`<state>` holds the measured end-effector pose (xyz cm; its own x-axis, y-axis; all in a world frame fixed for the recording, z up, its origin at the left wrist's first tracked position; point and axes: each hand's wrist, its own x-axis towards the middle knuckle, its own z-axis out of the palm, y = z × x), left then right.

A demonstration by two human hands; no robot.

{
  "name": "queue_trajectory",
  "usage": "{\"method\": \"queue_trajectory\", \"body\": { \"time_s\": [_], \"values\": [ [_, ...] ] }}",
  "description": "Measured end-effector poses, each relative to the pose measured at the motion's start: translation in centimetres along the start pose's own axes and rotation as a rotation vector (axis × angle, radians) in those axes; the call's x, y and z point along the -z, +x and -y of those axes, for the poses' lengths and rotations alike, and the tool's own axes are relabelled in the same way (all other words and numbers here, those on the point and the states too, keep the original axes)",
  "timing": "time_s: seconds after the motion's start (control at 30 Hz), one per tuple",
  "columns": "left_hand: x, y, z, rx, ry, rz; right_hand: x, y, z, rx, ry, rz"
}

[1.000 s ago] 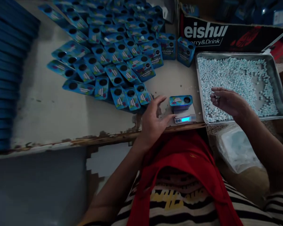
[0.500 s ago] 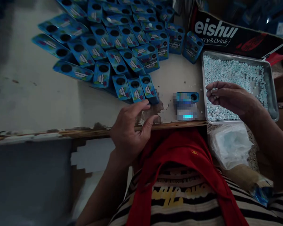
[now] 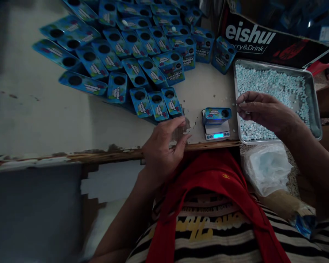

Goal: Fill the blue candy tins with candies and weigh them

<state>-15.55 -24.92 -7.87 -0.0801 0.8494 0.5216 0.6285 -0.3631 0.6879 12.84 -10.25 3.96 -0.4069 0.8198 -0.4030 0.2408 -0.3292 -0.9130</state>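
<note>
My left hand (image 3: pixel 167 146) hovers over the table's front edge with thumb and fingers apart and nothing between them. A small digital scale (image 3: pixel 217 132) with a lit blue display lies to its right. On that scale rests a blue candy box (image 3: pixel 217 114) with a round dark hole in its top. My right hand (image 3: pixel 265 109) is over the left rim of a metal tray (image 3: pixel 317 109). Its fingers are pinched together around small candies, mostly hidden by the fingertips. Pale blue and white candies (image 3: pixel 257 78) cover much of the tray.
Several similar blue boxes (image 3: pixel 134 42) crowd the back of the table (image 3: pixel 44 120). One box (image 3: pixel 223 54) stands apart near a black carton (image 3: pixel 263 40) behind the tray. Below the tray is a clear plastic bag (image 3: pixel 267 168). Loose candies lie beside the tray.
My left hand has moved right, toward the scale, still open. My right hand has shifted slightly left to the tray's rim, and its candies show less.
</note>
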Motion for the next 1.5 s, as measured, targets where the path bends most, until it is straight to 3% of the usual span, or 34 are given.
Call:
{"method": "queue_trajectory", "body": {
  "time_s": [0.17,0.3,0.5,0.63,0.83,1.07,1.3,1.5],
  "values": [
    [-2.8,0.5,0.5,0.012,-0.084,-0.025,-0.2,0.6,-0.1,0.064,-0.127,0.012],
    [-4.6,1.3,0.3,0.039,-0.148,0.038,-1.0,1.2,-0.3,0.196,-0.464,0.035],
    [-4.4,1.3,0.0,0.059,-0.149,0.102,-2.3,1.4,0.7,0.363,-1.079,0.051],
    [-3.9,1.0,0.6,0.102,-0.136,0.157,-2.7,1.7,1.5,0.357,-1.254,0.068],
    [-3.9,1.2,0.8,0.083,-0.12,0.165,-2.4,2.7,1.5,0.295,-1.179,0.076],
    [-3.8,1.5,0.5,0.107,-0.086,0.205,-2.0,3.1,1.2,0.318,-0.988,0.077],
    [-3.7,1.5,0.4,0.057,-0.021,0.125,-2.0,2.8,1.2,0.35,-0.76,0.008],
    [-3.5,2.1,-0.2,0.11,-0.026,0.142,-2.5,2.4,0.8,0.345,-0.683,-0.039]
  ]
}}
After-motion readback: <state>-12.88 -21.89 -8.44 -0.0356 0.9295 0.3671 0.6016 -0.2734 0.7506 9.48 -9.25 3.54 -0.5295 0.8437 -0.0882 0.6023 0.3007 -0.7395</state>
